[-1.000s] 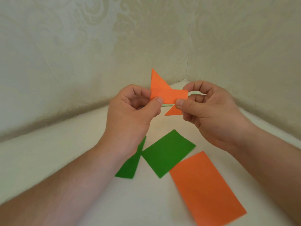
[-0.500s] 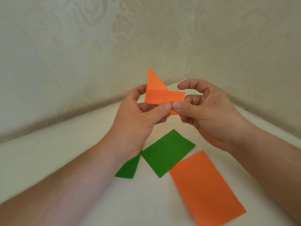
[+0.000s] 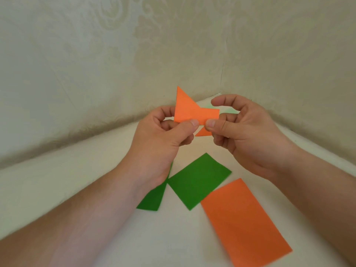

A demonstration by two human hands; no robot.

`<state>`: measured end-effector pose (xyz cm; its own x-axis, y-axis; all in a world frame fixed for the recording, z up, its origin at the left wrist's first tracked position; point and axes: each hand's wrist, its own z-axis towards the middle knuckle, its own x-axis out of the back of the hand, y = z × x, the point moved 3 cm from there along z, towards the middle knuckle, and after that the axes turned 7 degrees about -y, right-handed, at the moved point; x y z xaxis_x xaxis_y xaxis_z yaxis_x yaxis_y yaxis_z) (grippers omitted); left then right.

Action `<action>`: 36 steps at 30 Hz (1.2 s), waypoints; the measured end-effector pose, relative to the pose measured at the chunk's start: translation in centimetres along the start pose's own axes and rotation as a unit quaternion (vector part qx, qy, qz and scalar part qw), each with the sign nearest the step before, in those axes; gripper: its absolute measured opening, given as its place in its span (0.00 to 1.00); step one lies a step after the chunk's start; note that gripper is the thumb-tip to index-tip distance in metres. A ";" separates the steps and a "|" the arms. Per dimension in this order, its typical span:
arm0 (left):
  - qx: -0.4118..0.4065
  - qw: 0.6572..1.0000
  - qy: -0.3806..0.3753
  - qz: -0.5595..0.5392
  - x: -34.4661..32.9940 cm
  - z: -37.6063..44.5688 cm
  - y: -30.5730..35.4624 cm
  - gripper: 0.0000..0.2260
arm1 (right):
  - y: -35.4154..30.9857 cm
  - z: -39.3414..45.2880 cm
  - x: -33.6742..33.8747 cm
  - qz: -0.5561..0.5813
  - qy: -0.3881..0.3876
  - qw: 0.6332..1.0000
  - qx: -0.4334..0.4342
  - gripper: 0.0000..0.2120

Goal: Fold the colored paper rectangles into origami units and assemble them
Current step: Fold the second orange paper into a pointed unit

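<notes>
**Two hands pinch a folded orange paper unit above loose sheets**

We see both hands raised above the table, sharing one folded orange unit (image 3: 192, 112). The left hand (image 3: 163, 143) pinches its lower edge between the thumb and the curled fingers behind the paper. The right hand (image 3: 248, 135) pinches the same lower edge just beside it, thumb tip in front and nearly touching the left thumb, while its index finger arches free over the top.

The unit's long axis runs roughly left to right as a flat band. One triangular flap points straight up at the band's left end, and a second, smaller flap points down and to the left, below the thumbs. The unit is held in the air, near the corner of the room and well above the sheets.

Below the hands, three flat sheets lie on the table (image 3: 81, 185). A green rectangle (image 3: 198, 180) lies tilted in the middle. A second green sheet (image 3: 154, 199) touches its left corner and is partly hidden by the left wrist. An orange rectangle (image 3: 244, 222) lies to the right, its corner just beside the middle green sheet.

Something pale green (image 3: 229, 110) shows behind the right fingers, too blurred for us to identify.

The table is off-white. Cream patterned wallpaper (image 3: 115, 64) covers two walls that meet in a corner behind the hands. We can read no writing or labels.
</notes>
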<state>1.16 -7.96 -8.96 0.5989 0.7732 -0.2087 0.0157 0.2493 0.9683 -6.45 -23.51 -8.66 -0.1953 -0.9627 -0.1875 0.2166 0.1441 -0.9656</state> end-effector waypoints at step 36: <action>-0.186 0.956 -0.004 0.229 0.7 -0.7 1.5 0.10 | -1.4 -0.3 0.9 -0.133 0.020 0.987 0.087 0.10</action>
<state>1.07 -6.62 -7.76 0.4811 0.8468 0.2269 -0.5338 0.0776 0.8421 -7.22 -24.46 -7.55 -0.3052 -0.9505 0.0587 0.3123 -0.1581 -0.9367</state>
